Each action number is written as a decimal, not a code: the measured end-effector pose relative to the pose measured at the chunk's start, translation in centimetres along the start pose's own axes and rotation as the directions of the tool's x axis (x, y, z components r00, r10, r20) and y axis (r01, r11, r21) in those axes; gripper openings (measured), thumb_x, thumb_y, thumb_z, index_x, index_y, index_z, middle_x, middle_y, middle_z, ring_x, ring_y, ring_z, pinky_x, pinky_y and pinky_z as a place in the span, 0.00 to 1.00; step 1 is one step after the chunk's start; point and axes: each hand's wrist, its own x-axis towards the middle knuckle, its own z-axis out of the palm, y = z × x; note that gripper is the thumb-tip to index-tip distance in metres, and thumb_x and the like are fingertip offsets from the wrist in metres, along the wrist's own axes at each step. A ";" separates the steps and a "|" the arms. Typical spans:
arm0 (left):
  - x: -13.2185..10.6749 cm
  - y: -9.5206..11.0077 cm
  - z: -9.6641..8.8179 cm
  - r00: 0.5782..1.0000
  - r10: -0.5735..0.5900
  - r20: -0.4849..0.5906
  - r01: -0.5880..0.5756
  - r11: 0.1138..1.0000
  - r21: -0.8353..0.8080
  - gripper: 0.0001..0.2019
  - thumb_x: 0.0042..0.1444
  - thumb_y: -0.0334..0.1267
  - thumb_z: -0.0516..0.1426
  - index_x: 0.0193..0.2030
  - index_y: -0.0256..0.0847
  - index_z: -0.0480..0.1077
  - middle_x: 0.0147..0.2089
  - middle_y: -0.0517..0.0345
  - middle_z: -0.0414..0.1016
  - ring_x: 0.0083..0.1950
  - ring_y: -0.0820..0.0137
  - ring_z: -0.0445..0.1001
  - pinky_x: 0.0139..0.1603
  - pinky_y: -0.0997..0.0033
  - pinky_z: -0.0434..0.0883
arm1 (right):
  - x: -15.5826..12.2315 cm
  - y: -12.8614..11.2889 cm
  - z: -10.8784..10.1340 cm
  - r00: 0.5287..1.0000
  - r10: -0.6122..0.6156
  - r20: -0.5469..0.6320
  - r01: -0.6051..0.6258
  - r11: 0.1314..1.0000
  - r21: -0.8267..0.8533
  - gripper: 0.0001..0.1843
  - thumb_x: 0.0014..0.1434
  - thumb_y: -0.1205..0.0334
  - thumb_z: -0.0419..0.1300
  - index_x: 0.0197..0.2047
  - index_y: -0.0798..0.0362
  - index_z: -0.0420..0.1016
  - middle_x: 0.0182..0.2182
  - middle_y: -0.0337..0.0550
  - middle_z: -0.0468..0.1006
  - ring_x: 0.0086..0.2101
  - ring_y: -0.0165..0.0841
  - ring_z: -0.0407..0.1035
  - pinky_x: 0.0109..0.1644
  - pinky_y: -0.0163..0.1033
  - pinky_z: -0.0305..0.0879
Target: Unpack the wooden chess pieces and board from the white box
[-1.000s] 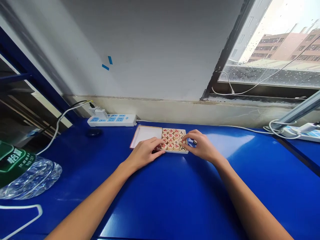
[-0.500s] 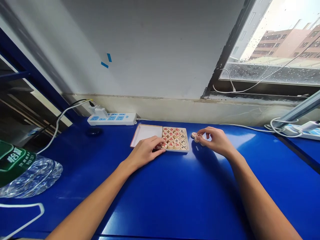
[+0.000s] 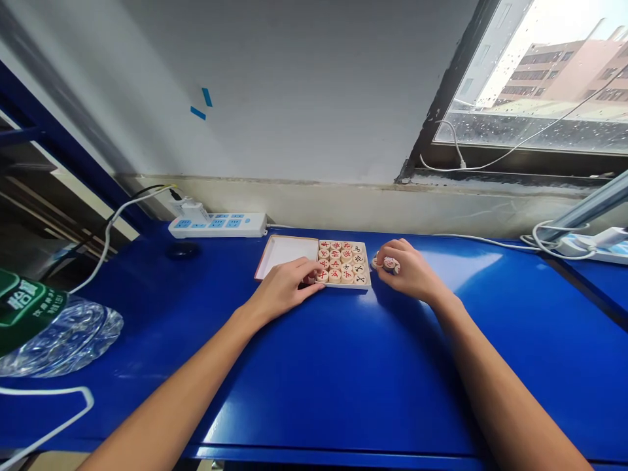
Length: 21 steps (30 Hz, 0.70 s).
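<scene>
A shallow box [image 3: 343,286] holds rows of round wooden Chinese chess pieces [image 3: 347,275], with red characters and, in the right column, black ones. Its white-lined lid [image 3: 289,254] lies to the left, against the box. My left hand [image 3: 282,286] grips the box's near left corner, thumb along the front and fingers over the left side. Just right of the box, my right hand [image 3: 405,268] has its fingers curled down on a few loose chess pieces [image 3: 391,263]. Those fingers partly hide the pieces, so their exact number does not show.
Behind the box to the left sits a white power strip [image 3: 220,226] with a black oval object [image 3: 182,250] before it. A large water bottle [image 3: 63,330] and a white wire shape [image 3: 73,392] stand at left. Cables [image 3: 495,243] run along the wall at right.
My right hand has shifted slightly left and its fingers have curled in over the loose pieces. The left hand stays at the box corner. The view has tilted a little.
</scene>
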 end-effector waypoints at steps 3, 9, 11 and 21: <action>0.0 0.0 0.1 1.000 0.001 -0.004 -0.001 1.000 0.009 0.11 0.65 0.42 0.61 0.52 0.42 0.73 0.46 0.55 0.78 0.40 0.69 0.78 0.42 0.68 0.74 | 0.1 -0.5 0.1 0.999 0.030 -0.018 -0.030 0.999 0.035 0.10 0.54 0.70 0.60 0.38 0.47 0.74 0.40 0.45 0.79 0.43 0.44 0.71 0.49 0.51 0.69; 0.0 0.1 0.3 1.000 0.008 -0.017 -0.008 1.000 -0.004 0.12 0.65 0.41 0.60 0.53 0.42 0.73 0.44 0.56 0.78 0.39 0.70 0.77 0.43 0.68 0.75 | 1.8 -2.7 2.3 0.997 -0.030 -0.077 0.033 0.998 0.045 0.16 0.64 0.65 0.57 0.54 0.47 0.78 0.48 0.48 0.81 0.50 0.46 0.71 0.55 0.55 0.69; -0.1 0.1 0.3 1.000 0.002 -0.023 -0.003 1.000 -0.011 0.12 0.65 0.41 0.60 0.53 0.43 0.73 0.44 0.56 0.78 0.39 0.70 0.77 0.43 0.68 0.75 | 2.3 -3.2 3.0 0.997 -0.078 -0.024 0.079 0.996 0.035 0.18 0.65 0.66 0.57 0.55 0.46 0.79 0.49 0.48 0.81 0.51 0.46 0.71 0.56 0.56 0.69; -0.1 0.7 0.1 1.000 -0.007 -0.020 0.007 1.000 -0.006 0.13 0.66 0.43 0.59 0.54 0.43 0.73 0.44 0.55 0.77 0.39 0.69 0.76 0.42 0.68 0.74 | 2.4 -2.4 3.4 0.999 0.000 -0.040 0.003 0.997 0.074 0.07 0.66 0.56 0.64 0.45 0.45 0.81 0.42 0.44 0.84 0.48 0.46 0.72 0.52 0.53 0.70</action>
